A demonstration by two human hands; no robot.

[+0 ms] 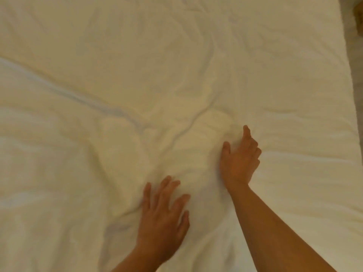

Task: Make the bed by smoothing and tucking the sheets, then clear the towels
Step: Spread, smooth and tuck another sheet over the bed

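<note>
A white sheet (137, 75) covers the whole bed and fills the view, rumpled with long creases that run toward the middle. My left hand (164, 214) lies flat on the sheet near the bottom centre, fingers spread and straight, slightly blurred. My right hand (239, 160) rests on the sheet a little farther up and to the right. Its index finger and thumb are stretched out along a raised fold, and its other fingers are bent at the knuckles. No towels are in view.
The bed's right edge (351, 107) runs down the right side of the view, with a strip of darker floor (359, 61) beyond it. A long seam or ridge (82, 99) crosses the sheet at the left.
</note>
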